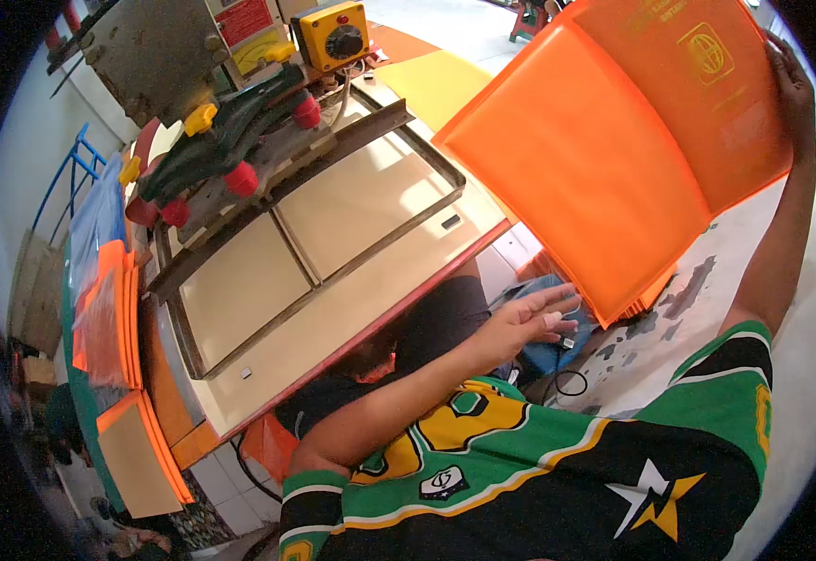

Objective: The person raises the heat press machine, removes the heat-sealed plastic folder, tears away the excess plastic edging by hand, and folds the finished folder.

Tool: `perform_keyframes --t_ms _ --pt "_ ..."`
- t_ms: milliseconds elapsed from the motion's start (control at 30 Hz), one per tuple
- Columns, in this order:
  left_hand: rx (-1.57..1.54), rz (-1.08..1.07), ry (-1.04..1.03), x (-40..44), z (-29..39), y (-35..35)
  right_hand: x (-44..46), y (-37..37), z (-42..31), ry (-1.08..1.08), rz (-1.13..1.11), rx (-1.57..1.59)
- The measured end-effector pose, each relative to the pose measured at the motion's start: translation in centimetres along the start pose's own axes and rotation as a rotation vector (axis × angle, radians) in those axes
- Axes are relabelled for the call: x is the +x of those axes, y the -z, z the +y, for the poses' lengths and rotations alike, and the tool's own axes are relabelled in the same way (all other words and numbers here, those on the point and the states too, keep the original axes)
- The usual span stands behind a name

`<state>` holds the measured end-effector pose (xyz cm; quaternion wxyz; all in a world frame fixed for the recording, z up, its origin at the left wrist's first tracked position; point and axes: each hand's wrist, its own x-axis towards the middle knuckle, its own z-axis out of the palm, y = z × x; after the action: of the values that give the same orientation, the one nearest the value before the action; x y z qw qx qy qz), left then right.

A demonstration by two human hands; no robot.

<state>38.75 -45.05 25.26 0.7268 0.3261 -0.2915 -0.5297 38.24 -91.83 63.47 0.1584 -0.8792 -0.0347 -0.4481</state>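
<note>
A large orange plastic folder [576,159] stands spread at the upper right, with yellow print on its right-hand panel. My right hand [791,89] grips that panel's outer edge. Just below the folder's lower edge is my left hand [539,318], palm turned up and fingers apart, holding nothing. Behind it, more orange sheets [653,292] lie stacked under the folder, partly hidden by it.
To the left is a press with a cream bed [352,243], a rectangular metal frame [319,280] and red knobs [240,178]. A yellow control box [333,37] with a dial stands behind. Orange folders [132,318] hang along the left side.
</note>
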Motion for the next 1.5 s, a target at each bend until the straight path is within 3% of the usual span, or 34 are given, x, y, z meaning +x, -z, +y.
perform_keyframes --t_ms 67,133,233,300,367,433,500,567,667,733,767,833,867,933,967,1033,1233,1300,1433,1500 --pt "-0.013 -0.050 -0.036 -0.3 -0.3 -0.6 0.3 1.5 1.6 0.105 0.042 -0.078" --pt "0.142 -0.083 -0.046 -0.7 0.9 -1.2 0.1 2.6 3.2 -0.039 0.153 0.020" --pt "0.199 -0.035 -0.012 -2.7 2.1 -2.6 -0.5 1.6 4.2 -0.048 0.210 0.160" --pt "0.170 -0.016 -0.029 -4.6 2.9 -3.2 -1.3 1.0 2.7 -0.006 0.150 -0.226" --pt "0.324 0.052 -0.041 -7.0 3.9 -3.6 -2.3 -1.9 -0.5 -0.208 0.150 0.211" --pt "0.289 0.171 -0.043 -9.6 2.8 -3.6 -2.6 -3.3 -1.2 -0.177 0.069 0.279" --pt "0.394 0.448 -0.119 -11.5 2.2 -2.7 -3.1 -6.1 -3.7 0.003 0.047 0.275" --pt "0.544 0.536 -0.095 -13.6 4.9 -4.3 -3.4 -8.3 -5.3 -0.100 0.040 0.387" --pt "0.662 0.749 -0.018 -16.5 4.3 -4.1 -4.4 -11.2 -6.2 -0.077 0.082 0.325" --pt "0.405 0.995 -0.650 -17.9 1.5 -2.4 -5.5 -13.6 -8.4 -0.167 0.054 0.373" --pt "0.406 1.006 -0.659 -18.5 1.5 -2.3 -6.1 -14.8 -9.4 -0.240 0.034 0.396" --pt "0.124 1.144 -1.001 -19.8 3.1 -2.5 -7.1 -17.9 -9.9 -0.011 0.114 0.340" --pt "0.130 1.150 -1.012 -20.4 3.9 -2.6 -7.4 -18.9 -10.8 0.066 0.143 0.324" --pt "0.105 1.435 -1.143 -22.2 5.4 -2.8 -9.6 -20.9 -17.6 -0.203 0.139 0.600" --pt "0.110 1.444 -1.149 -23.4 6.0 -3.1 -10.6 -21.6 -19.5 -0.201 0.136 0.611" --pt "0.154 1.510 -1.152 -26.2 6.9 -3.3 -13.0 -23.1 -22.6 -0.366 0.056 0.961" --pt "0.334 1.666 -1.264 -36.5 6.4 -1.6 -20.0 -28.5 -29.6 -0.519 -0.189 1.066" --pt "0.381 1.739 -1.275 -40.6 5.3 -0.8 -21.0 -29.7 -32.0 -0.499 -0.222 1.242" --pt "0.449 1.947 -1.174 -42.1 4.2 -1.4 -23.2 -31.9 -32.6 -0.520 -0.374 1.284" --pt "0.384 1.909 -1.217 -41.4 3.7 -1.8 -24.1 -32.9 -32.3 -0.485 -0.397 1.294"
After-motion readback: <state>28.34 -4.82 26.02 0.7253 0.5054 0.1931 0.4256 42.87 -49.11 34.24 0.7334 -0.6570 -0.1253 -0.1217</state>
